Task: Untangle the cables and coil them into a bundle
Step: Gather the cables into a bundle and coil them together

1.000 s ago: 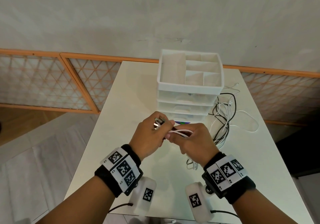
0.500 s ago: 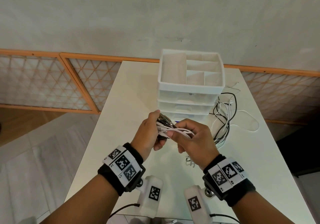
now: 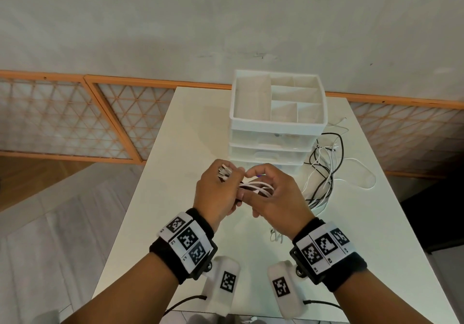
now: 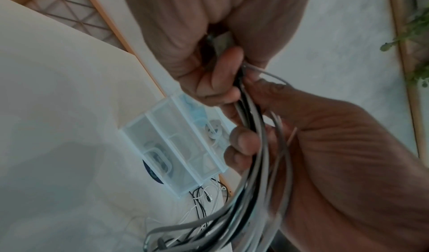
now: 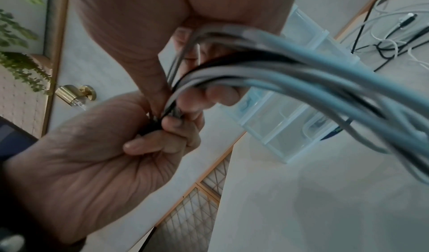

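Nearest us, above the near half of the white table [image 3: 175, 148], our left hand [image 3: 216, 195] is clamped on a bundle of cable ends, its metal plugs [image 3: 223, 171] poking out past the knuckles at 12 o'clock. Just at its 3 o'clock, touching it, our right hand [image 3: 273, 195] curls thumb and fingers round the same white and black cables [image 3: 256, 187], which loop through its palm. The loose remainder of the cables [image 3: 324, 173] trails down to the table at 2 o'clock, still tangled. Farther off at 12 o'clock stands a white drawer organizer [image 3: 276, 133], with 3 drawers and open top compartments.
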`<control>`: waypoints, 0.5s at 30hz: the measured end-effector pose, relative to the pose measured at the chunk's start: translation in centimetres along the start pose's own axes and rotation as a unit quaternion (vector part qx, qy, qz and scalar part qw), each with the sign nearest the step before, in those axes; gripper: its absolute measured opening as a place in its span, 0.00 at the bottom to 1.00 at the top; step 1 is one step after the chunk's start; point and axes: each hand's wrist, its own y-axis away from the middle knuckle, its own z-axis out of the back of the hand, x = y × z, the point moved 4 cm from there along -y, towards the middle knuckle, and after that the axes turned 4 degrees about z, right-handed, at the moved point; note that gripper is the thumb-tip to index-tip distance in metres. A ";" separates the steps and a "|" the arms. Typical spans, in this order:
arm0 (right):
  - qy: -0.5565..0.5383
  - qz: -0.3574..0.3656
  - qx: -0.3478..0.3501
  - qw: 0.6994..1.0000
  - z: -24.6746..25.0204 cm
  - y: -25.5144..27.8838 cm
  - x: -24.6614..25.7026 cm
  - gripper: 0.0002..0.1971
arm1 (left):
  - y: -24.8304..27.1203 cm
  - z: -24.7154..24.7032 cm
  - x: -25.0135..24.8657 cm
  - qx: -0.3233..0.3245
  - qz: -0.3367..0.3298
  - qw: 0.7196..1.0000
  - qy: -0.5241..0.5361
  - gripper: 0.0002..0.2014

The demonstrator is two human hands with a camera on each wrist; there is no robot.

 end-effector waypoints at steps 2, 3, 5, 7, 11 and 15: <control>0.020 0.021 0.006 1.000 0.1 0.0 -0.2 0.17 | -0.3 0.2 -0.2 -0.010 0.013 1.000 0.005 0.06; 0.035 0.033 0.013 0.999 0.1 0.1 -0.3 0.18 | -0.4 0.2 -0.3 -0.001 0.026 1.000 0.011 0.08; 0.059 0.060 0.023 0.996 0.1 0.2 -0.3 0.18 | -0.4 0.0 -0.4 0.030 0.065 0.997 0.029 0.09; 0.061 0.086 0.033 0.994 -0.1 0.4 -0.1 0.16 | -0.5 -0.1 -0.4 0.054 0.091 0.993 0.047 0.07; 0.046 0.088 0.035 0.994 0.4 0.5 -0.2 0.10 | -0.9 0.1 -0.9 0.062 0.083 0.993 0.056 0.04; 0.051 0.076 0.023 0.996 1.0 0.4 -0.4 0.07 | -0.8 -0.2 -0.9 0.084 0.100 0.990 0.060 0.04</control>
